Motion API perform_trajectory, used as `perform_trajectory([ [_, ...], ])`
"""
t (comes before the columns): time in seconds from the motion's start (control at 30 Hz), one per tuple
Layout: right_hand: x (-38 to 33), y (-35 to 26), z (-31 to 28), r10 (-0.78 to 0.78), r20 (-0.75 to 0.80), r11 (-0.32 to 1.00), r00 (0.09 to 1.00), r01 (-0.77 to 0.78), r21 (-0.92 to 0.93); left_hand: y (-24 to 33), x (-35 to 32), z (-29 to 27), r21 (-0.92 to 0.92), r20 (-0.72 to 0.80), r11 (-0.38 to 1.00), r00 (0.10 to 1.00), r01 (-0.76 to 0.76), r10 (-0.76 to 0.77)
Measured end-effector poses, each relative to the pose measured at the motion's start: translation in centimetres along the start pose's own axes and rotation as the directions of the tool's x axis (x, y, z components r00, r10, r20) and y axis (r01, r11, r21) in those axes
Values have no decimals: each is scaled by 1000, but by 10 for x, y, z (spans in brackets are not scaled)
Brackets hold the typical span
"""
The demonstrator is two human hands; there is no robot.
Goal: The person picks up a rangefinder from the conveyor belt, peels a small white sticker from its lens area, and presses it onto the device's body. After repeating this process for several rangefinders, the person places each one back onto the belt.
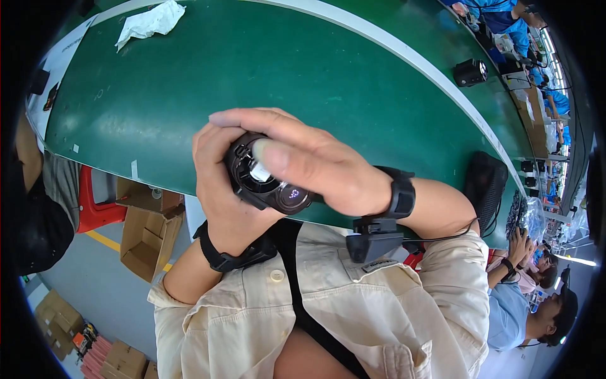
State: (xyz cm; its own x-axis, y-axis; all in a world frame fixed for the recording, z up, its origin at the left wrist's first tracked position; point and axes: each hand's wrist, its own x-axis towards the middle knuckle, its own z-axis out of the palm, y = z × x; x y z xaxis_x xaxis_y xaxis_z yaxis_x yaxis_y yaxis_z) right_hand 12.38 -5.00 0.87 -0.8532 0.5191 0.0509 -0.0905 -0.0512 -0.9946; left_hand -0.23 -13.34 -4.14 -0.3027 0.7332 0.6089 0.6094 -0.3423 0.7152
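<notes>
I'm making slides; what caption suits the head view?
The left hand cradles a black device with a lit display, right hand over it, above a green worktable.

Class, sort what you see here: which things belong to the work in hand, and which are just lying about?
In the work:
- round black device, display lit, in the left hand
- white piece in its opening, by the right hand's thumb

Apparently lying about:
- crumpled white sheet
- black case
- cardboard box
</notes>
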Motion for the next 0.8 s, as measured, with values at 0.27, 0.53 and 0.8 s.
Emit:
perform_trajectory([
  [0.27,0,9,-1,-147,18,977,989,148,-156,-3,-5,0,-94,17,992,996,84,-82],
  [0.53,5,0,-18,-207,167,907,964,253,-336,-4,1,-1,-138,116,982,986,132,-117],
  [0.8,2,2,-15,-105,105,977,989,122,-174,-2,8,-11,-234,257,943,951,235,-173],
])
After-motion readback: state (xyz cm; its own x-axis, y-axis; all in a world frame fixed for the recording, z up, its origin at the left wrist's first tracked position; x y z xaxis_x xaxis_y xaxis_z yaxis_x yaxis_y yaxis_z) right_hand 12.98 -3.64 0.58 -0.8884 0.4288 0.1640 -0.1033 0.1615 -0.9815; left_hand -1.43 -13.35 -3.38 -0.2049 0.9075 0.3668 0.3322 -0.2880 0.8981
